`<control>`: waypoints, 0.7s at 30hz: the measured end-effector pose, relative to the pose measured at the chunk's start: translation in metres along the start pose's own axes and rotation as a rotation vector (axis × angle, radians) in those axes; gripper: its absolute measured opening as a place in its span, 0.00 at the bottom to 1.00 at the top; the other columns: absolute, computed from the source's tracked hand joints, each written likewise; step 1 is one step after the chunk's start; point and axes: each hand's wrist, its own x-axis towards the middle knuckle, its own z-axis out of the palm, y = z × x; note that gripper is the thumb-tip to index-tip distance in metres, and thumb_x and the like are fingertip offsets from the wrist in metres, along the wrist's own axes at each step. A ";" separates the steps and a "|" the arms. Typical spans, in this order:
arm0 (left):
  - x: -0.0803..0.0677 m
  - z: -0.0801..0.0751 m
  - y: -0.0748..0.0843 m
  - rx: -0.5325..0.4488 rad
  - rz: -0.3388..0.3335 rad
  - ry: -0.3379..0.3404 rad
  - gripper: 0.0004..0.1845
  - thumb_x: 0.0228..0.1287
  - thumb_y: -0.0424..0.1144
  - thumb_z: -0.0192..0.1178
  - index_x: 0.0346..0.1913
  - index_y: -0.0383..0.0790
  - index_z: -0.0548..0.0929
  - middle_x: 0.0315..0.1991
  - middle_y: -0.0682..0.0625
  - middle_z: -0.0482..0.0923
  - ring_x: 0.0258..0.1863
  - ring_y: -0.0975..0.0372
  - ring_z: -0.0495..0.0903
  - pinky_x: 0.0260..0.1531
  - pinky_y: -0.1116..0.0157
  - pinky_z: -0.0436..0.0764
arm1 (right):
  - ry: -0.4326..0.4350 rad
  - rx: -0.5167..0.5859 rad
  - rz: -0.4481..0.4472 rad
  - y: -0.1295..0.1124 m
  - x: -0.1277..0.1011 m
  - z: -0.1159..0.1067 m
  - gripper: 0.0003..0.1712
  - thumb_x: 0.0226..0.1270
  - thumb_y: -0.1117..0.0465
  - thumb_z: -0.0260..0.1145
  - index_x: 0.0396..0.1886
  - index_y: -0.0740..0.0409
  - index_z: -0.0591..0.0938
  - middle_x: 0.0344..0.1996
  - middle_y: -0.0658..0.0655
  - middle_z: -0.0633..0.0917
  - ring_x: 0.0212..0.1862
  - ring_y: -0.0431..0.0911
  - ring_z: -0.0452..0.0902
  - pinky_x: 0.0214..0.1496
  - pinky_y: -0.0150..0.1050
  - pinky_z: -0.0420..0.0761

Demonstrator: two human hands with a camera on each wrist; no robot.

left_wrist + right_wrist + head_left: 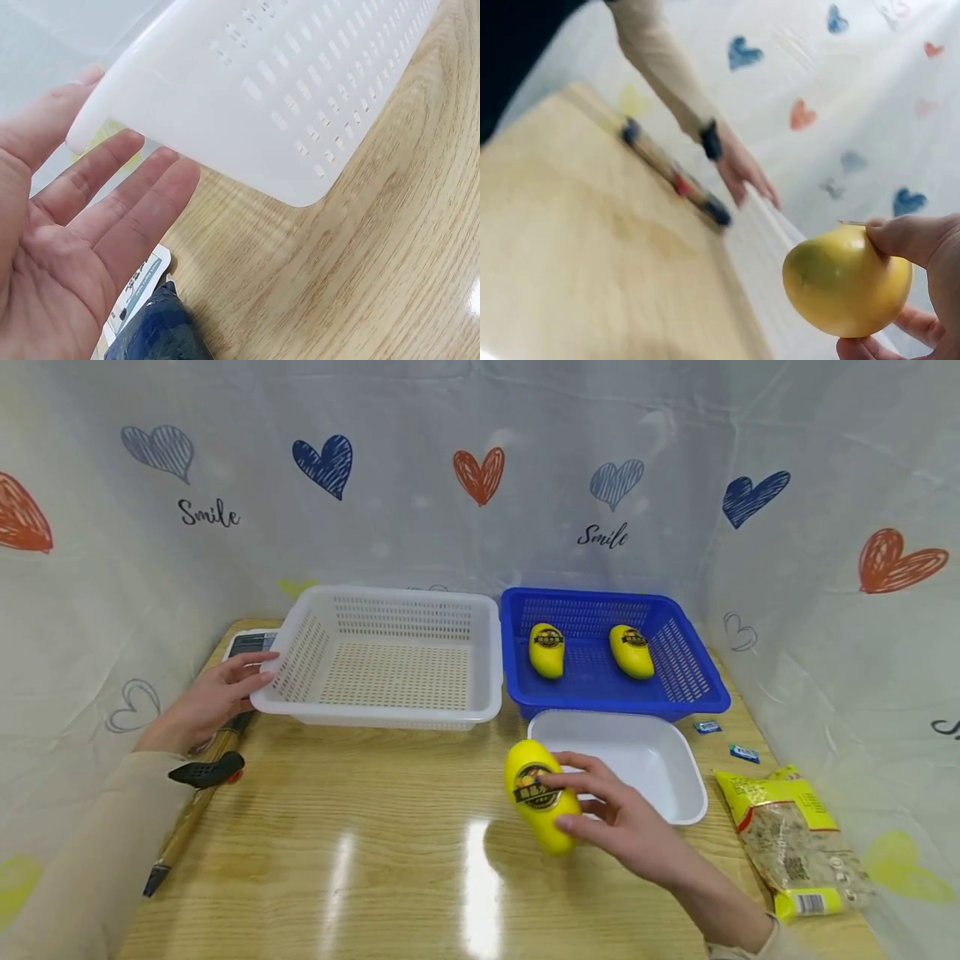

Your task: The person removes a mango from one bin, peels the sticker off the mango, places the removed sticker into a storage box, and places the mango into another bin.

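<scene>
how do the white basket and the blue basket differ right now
The white basket holds nothing; the blue basket holds two yellow mangoes. The left hand touches the white basket's rim; no hand is at the blue basket. The white basket sits left, the blue right. Both are perforated rectangular plastic baskets, side by side.

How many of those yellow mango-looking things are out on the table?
3. Two mangoes lie in the blue basket, a left one and a right one; the third mango is held by the right hand. None seems hidden.
</scene>
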 end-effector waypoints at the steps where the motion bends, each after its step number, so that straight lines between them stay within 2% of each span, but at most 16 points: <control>1: 0.000 0.000 0.000 0.004 -0.001 0.000 0.33 0.73 0.51 0.52 0.75 0.43 0.58 0.56 0.60 0.72 0.50 0.72 0.76 0.44 0.70 0.81 | -0.019 0.034 -0.001 0.000 0.000 0.009 0.22 0.70 0.66 0.63 0.63 0.50 0.78 0.68 0.56 0.65 0.64 0.50 0.68 0.56 0.39 0.78; 5: -0.001 -0.002 0.001 0.005 0.011 -0.016 0.32 0.74 0.50 0.52 0.75 0.43 0.59 0.55 0.60 0.72 0.49 0.72 0.76 0.44 0.70 0.81 | -0.098 0.149 0.046 0.005 0.007 0.042 0.22 0.71 0.64 0.62 0.63 0.49 0.78 0.69 0.58 0.63 0.64 0.56 0.67 0.56 0.40 0.78; 10: -0.004 -0.005 0.002 0.010 0.045 -0.041 0.30 0.76 0.46 0.50 0.75 0.42 0.58 0.56 0.60 0.70 0.49 0.72 0.76 0.43 0.71 0.81 | -0.141 0.149 0.146 0.021 0.029 0.079 0.22 0.72 0.57 0.63 0.63 0.44 0.77 0.68 0.58 0.64 0.59 0.56 0.71 0.52 0.38 0.79; 13: -0.004 -0.005 0.002 0.027 0.029 -0.024 0.31 0.75 0.49 0.51 0.75 0.43 0.59 0.56 0.60 0.71 0.49 0.73 0.76 0.43 0.71 0.80 | -0.130 0.152 0.199 0.032 0.043 0.096 0.22 0.72 0.56 0.63 0.63 0.42 0.77 0.67 0.58 0.66 0.55 0.53 0.74 0.50 0.37 0.80; 16: -0.003 -0.004 0.002 0.041 0.015 -0.010 0.33 0.74 0.52 0.52 0.75 0.44 0.59 0.56 0.60 0.71 0.49 0.73 0.76 0.44 0.71 0.80 | -0.096 0.141 0.227 0.042 0.056 0.107 0.21 0.72 0.56 0.63 0.63 0.42 0.77 0.66 0.58 0.65 0.56 0.53 0.75 0.52 0.37 0.80; 21: -0.006 -0.005 0.001 0.061 0.066 -0.027 0.31 0.76 0.47 0.49 0.76 0.44 0.57 0.55 0.65 0.69 0.48 0.76 0.75 0.43 0.74 0.79 | -0.047 0.079 0.199 0.058 0.071 0.113 0.22 0.73 0.60 0.60 0.65 0.46 0.75 0.67 0.65 0.60 0.61 0.59 0.71 0.58 0.42 0.77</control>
